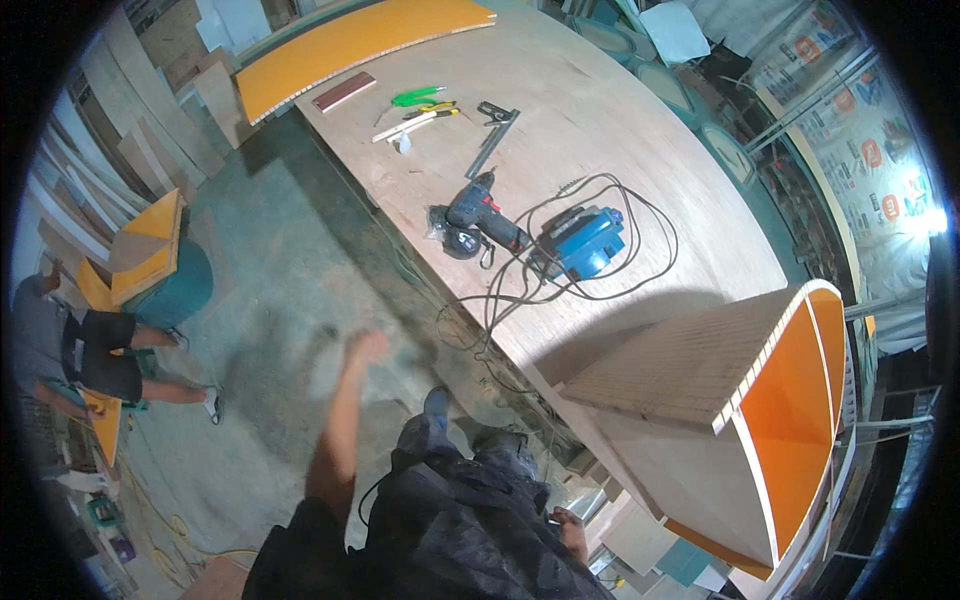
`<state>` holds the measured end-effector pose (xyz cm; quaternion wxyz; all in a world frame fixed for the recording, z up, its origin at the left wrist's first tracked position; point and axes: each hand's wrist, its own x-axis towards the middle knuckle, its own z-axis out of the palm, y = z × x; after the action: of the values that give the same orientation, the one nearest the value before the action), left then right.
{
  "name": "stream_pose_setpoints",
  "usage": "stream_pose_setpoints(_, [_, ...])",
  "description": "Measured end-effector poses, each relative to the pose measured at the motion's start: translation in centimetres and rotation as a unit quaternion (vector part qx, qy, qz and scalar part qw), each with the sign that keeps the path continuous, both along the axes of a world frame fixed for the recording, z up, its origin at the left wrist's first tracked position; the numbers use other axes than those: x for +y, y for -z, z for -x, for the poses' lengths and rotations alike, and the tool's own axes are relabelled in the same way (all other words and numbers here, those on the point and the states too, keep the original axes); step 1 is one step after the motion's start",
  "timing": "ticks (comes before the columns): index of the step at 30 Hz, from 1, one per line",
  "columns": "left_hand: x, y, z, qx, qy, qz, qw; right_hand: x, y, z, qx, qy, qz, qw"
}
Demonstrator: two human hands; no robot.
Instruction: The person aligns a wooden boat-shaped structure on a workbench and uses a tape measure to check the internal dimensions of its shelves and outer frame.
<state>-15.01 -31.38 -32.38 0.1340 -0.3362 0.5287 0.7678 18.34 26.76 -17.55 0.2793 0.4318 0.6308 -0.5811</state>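
My left hand (368,346) hangs over the floor, left of the workbench (640,130), touching nothing; motion blurs its fingers. Close to my right side, my right hand (572,532) has its fingers curled, and what they hold, if anything, is too small to name. On the bench lie a cordless drill (484,210), a black tape measure (462,242) and a blue power planer (582,244) with its black cord looped around it. Farther back are a combination square (492,142), a green-handled tool (416,97), a yellow cutter knife (432,108) and white sticks (402,127).
A panelled piece with orange inner faces (790,400) stands on the bench's right end. An orange curved panel (360,52) lies at the far end, near a brown block (344,92). At left, another person (100,350) works by a green drum (178,290). Cables (180,530) cross the floor.
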Motion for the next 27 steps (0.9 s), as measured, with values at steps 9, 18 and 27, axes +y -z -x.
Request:
stream_pose_setpoints(9, [8.1,9.7,-20.6,-0.127,0.532,0.345,0.763,3.5,7.2,-3.3,0.054,-0.117,0.000,0.992])
stream_pose_setpoints(18, [5.4,6.8,-4.3,-0.064,0.498,0.490,0.713,-1.7,7.8,-1.5,0.024,-0.015,-0.013,1.000])
stream_pose_setpoints(27, [8.4,8.2,9.0,0.076,0.610,0.478,0.628,-2.4,9.4,-4.9,-0.039,0.213,0.001,0.976])
